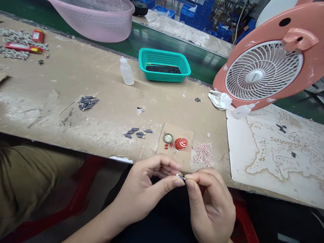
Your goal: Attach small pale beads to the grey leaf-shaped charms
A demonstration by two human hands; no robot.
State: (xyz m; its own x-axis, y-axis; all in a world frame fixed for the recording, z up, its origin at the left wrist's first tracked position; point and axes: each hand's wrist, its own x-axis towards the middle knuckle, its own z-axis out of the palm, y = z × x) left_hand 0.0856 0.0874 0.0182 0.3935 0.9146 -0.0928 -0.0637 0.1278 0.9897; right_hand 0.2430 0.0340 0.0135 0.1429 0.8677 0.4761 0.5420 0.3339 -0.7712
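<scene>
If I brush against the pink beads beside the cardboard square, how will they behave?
The small pink beads look round and loose, so they would likely roll and scatter. Nothing walls their patch on the bench, and each seems too tiny to pinch easily.

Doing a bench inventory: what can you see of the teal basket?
The teal basket is a shallow rectangular tray of perforated, plastic-looking lattice with a thick rim, sitting flat near the far edge of the cardboard-covered bench. Inside lies a black phone-like slab with round camera-like openings, and a thin yellow-tipped item along its far side. A translucent squeeze bottle stands to its left, apart from it.
</scene>
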